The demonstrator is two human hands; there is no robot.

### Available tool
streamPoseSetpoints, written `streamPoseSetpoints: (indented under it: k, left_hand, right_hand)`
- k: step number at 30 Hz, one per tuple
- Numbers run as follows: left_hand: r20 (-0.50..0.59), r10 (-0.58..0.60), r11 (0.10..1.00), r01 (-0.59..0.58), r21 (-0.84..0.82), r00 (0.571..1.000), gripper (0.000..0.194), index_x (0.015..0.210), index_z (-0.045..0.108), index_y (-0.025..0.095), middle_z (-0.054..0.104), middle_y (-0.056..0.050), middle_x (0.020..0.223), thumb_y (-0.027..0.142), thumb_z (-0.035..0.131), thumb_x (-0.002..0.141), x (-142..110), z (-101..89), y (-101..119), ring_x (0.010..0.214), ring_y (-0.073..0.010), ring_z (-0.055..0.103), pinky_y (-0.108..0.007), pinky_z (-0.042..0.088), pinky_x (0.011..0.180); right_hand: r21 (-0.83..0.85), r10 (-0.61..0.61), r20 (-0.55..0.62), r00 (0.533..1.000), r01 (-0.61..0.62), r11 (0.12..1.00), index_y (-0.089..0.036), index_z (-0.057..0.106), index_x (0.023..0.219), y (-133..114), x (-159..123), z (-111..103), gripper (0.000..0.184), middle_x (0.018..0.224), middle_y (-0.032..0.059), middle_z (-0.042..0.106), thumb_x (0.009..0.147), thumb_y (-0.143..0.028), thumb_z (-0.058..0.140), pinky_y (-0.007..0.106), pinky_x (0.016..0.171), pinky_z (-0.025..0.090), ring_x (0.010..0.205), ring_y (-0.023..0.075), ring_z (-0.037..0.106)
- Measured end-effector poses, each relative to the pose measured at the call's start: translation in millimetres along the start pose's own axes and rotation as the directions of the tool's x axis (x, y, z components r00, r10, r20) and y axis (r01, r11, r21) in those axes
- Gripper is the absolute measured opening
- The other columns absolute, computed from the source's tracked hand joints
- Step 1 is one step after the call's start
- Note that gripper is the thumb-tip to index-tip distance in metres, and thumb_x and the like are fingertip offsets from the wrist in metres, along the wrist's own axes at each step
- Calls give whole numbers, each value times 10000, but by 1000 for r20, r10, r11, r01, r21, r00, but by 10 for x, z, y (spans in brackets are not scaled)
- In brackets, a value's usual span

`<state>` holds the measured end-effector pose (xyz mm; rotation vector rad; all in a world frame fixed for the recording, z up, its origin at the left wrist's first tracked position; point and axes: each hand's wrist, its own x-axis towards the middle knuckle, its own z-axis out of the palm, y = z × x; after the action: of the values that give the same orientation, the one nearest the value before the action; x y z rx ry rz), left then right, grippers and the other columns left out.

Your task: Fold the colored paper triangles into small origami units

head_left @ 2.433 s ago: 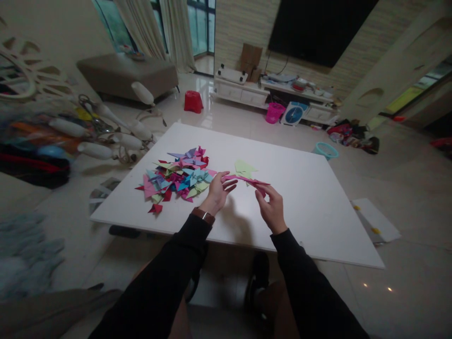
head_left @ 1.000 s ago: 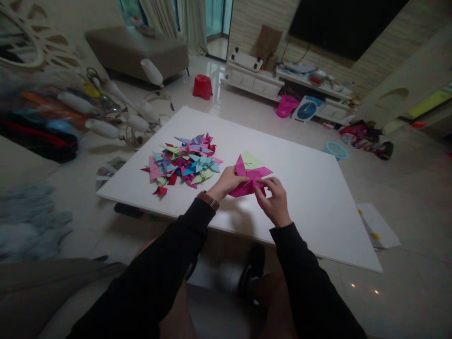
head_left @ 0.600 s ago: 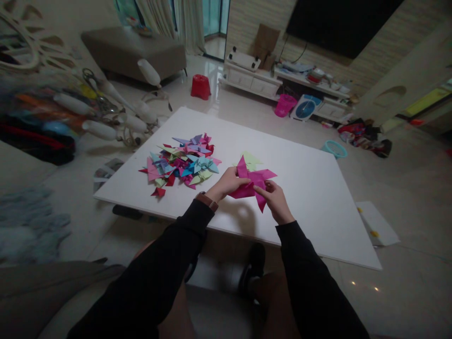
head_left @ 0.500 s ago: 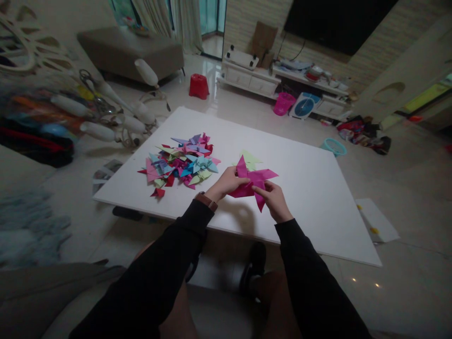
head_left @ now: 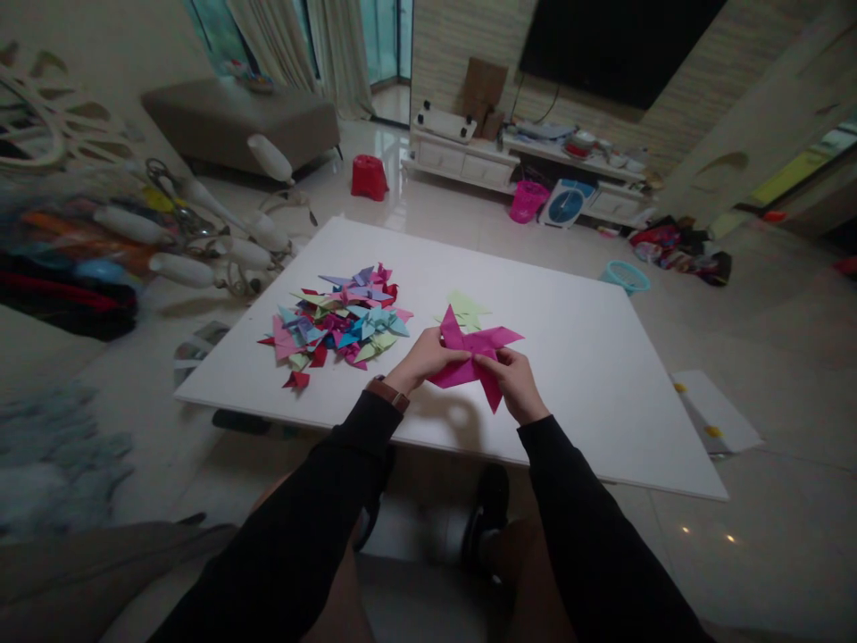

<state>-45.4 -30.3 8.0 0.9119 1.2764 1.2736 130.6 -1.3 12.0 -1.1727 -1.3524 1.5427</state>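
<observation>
- We had the pink paper (head_left: 477, 342) between both hands near the middle of the frame, raised above the white surface (head_left: 569, 375), with a shadow falling beneath it.
- Our left hand (head_left: 428, 354) gripped it from the left; the left thumb (head_left: 458, 355) lay across the top, and most of the other fingers were hidden beneath.
- Our right hand (head_left: 519, 379) pinched it from the right, the right thumb (head_left: 490, 364) pressing close to the left one, so the fingers of both hands were narrow on the paper.
- The sheet showed pointed flaps spreading outward: one toward the top, one to the right, one downward, and a broader part at lower left.
- We judged the step in hand to be shaping or pressing a fold at the centre; the next move seemed to call for a steady left hold and a light right pinch, keeping the creases lined up.
- The pale green paper (head_left: 465, 306) lay just beyond our hands, and a pile of folded papers (head_left: 345, 313) sat left of centre.
</observation>
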Motion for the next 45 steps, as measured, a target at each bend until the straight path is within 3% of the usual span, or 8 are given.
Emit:
streamPoseSetpoints:
  k: [6, 15, 23, 27, 31, 34, 41, 45]
  left_hand:
    - [-13, -51, 999, 51, 20, 999, 157, 795, 692, 98, 706, -51, 722, 149, 799, 692, 25, 7, -9, 578, -117, 586, -226, 438, 550]
    - [-101, -37, 999, 40, 31, 994, 320, 956, 768, 76, 772, -137, 975, 201, 845, 671, -47, -29, 38, 803, -195, 690, -321, 545, 763]
    - [-111, 28, 998, -22, 55, 993, 134, 880, 692, 110, 692, -32, 720, 118, 702, 747, -35, -154, 20, 578, -111, 584, -235, 482, 605]
    - [-200, 57, 993, -35, 111, 978, 325, 1081, 627, 134, 732, -110, 998, 103, 672, 761, 23, -228, 34, 817, -166, 683, -268, 523, 737]
    - [-267, 156, 965, -89, 246, 951, 395, 1170, 605, 139, 668, -169, 1270, 153, 680, 782, -7, -263, 95, 1170, -246, 638, -347, 478, 998]
    - [-255, 146, 962, -77, 262, 956, 312, 1120, 626, 145, 691, -150, 1220, 168, 648, 810, -70, -271, 170, 1166, -252, 639, -345, 470, 1002]
    - [-275, 133, 971, -70, 228, 952, 219, 1053, 631, 162, 704, -121, 1169, 170, 626, 834, -155, -314, 278, 1125, -233, 637, -326, 471, 968]
    - [-278, 159, 973, -102, 209, 947, 212, 1039, 632, 162, 712, -111, 1125, 185, 638, 828, -159, -359, 292, 1068, -222, 644, -317, 481, 950]
  right_hand:
    - [-26, 22, 50, 999, -21, 999, -142, 763, 860, 23, 5, -27, 327, 833, 52, 765, 638, -355, 875, 300, 712, 492, 733, 176, 648]
    - [-56, 18, 39, 999, -16, 998, -141, 738, 775, 68, 31, 191, 280, 756, 53, 745, 608, -332, 857, 305, 674, 491, 695, 182, 646]
    - [-48, 18, 24, 1000, -17, 999, -139, 727, 764, 225, 67, 215, 295, 702, 30, 717, 601, -336, 876, 282, 621, 458, 629, 153, 600]
    - [-32, 2, -107, 994, -5, 999, -143, 704, 745, 394, 159, 173, 297, 696, 27, 704, 588, -338, 865, 268, 599, 465, 621, 144, 600]
    - [29, -4, -286, 958, 13, 999, -165, 652, 723, 536, 373, 114, 263, 662, -5, 665, 577, -285, 835, 231, 557, 482, 606, 125, 593]
    - [62, 35, -355, 934, -14, 998, -176, 615, 717, 505, 676, 135, 213, 641, -20, 643, 593, -211, 785, 200, 497, 480, 580, 114, 584]
    - [92, 78, -392, 917, -46, 995, -201, 538, 742, 96, 1599, 341, 190, 612, -36, 611, 670, -130, 699, 171, 449, 494, 529, 101, 590]
    - [43, 80, -397, 915, -69, 997, -215, 487, 689, 183, 1699, 486, 201, 525, -60, 552, 642, -112, 653, 177, 392, 455, 447, 102, 541]
